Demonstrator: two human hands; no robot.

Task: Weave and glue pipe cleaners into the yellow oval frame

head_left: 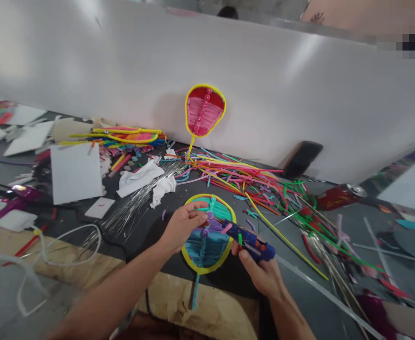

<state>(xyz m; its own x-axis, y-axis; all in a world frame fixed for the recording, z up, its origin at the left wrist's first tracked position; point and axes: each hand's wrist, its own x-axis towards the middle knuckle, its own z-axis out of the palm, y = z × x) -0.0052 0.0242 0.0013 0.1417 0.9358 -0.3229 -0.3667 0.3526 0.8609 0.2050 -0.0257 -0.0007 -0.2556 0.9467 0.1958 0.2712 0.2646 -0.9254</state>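
A round fan shape (207,252) lies in front of me on the dark table. It is covered in teal, purple and blue fuzzy stems inside a yellow rim, with a blue handle. My left hand (182,226) reaches over its upper left part, thumb and fingers pinched at a purple button (210,215) on the middle line. In my right hand (264,274) is a blue hot glue gun (252,242), its tip close to that button and my left fingertips. Another purple button (205,233) sits lower on the same line.
A pink and red fan (205,111) with a yellow rim leans on the white partition (122,61). Loose pipe cleaners (229,170), a phone (303,158) and a red can (340,196) lie beyond. White cards (76,172) and a purple glue gun (11,203) are at left.
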